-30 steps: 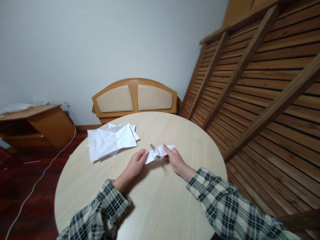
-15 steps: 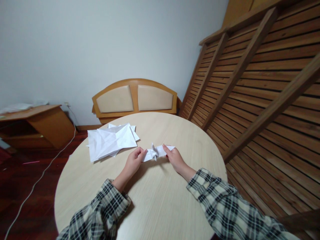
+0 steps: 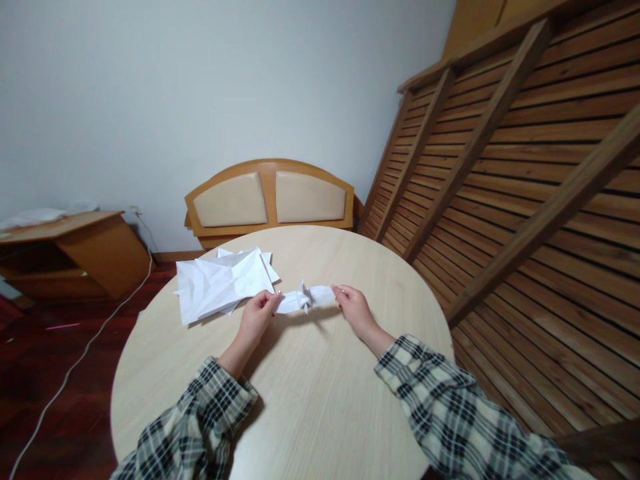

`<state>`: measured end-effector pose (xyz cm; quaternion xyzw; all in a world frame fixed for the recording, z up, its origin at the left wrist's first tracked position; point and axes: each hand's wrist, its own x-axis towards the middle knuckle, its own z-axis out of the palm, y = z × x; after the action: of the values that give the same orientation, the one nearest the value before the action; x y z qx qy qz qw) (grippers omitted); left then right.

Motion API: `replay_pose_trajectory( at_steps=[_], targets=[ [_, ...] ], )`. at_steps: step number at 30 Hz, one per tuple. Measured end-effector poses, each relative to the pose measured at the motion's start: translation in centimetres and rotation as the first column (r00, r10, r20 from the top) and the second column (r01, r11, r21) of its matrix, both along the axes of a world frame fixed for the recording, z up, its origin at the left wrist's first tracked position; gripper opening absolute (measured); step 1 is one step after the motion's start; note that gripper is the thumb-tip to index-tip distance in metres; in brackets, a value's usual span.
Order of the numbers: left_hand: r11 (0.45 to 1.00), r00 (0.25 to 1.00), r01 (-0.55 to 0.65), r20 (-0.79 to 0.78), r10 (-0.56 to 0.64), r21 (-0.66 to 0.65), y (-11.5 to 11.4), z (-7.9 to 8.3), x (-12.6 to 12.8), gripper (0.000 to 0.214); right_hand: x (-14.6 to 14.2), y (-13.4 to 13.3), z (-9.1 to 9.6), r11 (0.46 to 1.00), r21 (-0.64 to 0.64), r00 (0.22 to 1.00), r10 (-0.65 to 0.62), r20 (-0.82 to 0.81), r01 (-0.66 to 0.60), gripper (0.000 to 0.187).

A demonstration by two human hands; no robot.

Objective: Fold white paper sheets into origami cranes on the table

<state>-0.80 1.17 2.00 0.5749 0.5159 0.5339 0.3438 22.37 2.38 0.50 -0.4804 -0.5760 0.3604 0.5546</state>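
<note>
A small folded white paper figure (image 3: 306,299) is stretched between my hands just above the round pale wooden table (image 3: 310,400). My left hand (image 3: 257,313) pinches its left end with closed fingers. My right hand (image 3: 353,308) pinches its right end the same way. Both forearms wear plaid sleeves. A pile of creased white paper sheets (image 3: 220,283) lies on the table just left of my left hand.
A wooden chair back with beige panels (image 3: 270,197) stands behind the table's far edge. A slatted wooden frame (image 3: 510,187) leans along the right. A low wooden cabinet (image 3: 70,250) and a white cable (image 3: 75,363) are on the dark floor at left.
My hands have moved apart, the left one toward the paper pile, and the folded paper figure between them has been pulled out longer and flatter.
</note>
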Motion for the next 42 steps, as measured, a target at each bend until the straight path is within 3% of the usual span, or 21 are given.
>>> replay_pose_trajectory(
  at_steps=[6,10,12,15,26,36,42],
  targets=[
    [0.996,0.996,-0.086,0.013,0.086,0.007,0.4,0.0,-1.1,0.043,2.3,1.7,0.1,0.987,-0.023,0.973,-0.161,-0.167,0.160,0.049],
    [0.994,0.994,-0.104,0.040,0.105,-0.026,0.3,0.0,-1.2,0.041,4.1,2.9,-0.3,0.965,-0.156,0.869,-0.258,-0.423,0.210,0.029],
    [0.995,0.995,-0.096,0.037,0.096,-0.024,0.2,-0.1,-1.0,0.041,4.7,3.3,-0.6,0.956,-0.236,0.794,-0.279,-0.540,0.175,0.017],
    [0.996,0.995,-0.089,0.035,0.090,-0.021,0.2,-0.2,-0.8,0.042,5.2,3.6,-1.1,0.952,-0.279,0.741,-0.277,-0.611,0.125,0.009],
    [0.996,0.997,-0.079,0.022,0.080,-0.044,0.2,-0.3,-0.9,0.042,5.4,3.8,-0.4,0.941,-0.326,0.597,-0.210,-0.774,-0.092,0.026],
    [0.997,0.997,-0.067,0.032,0.069,-0.047,0.2,-0.4,-0.8,0.042,5.1,3.4,0.8,0.926,-0.287,0.549,-0.112,-0.828,-0.245,0.032],
    [0.995,0.994,-0.103,0.024,0.103,0.001,0.6,-0.3,-1.4,0.041,5.1,3.8,0.0,0.955,-0.296,0.624,-0.231,-0.747,0.000,0.019]
  ],
)
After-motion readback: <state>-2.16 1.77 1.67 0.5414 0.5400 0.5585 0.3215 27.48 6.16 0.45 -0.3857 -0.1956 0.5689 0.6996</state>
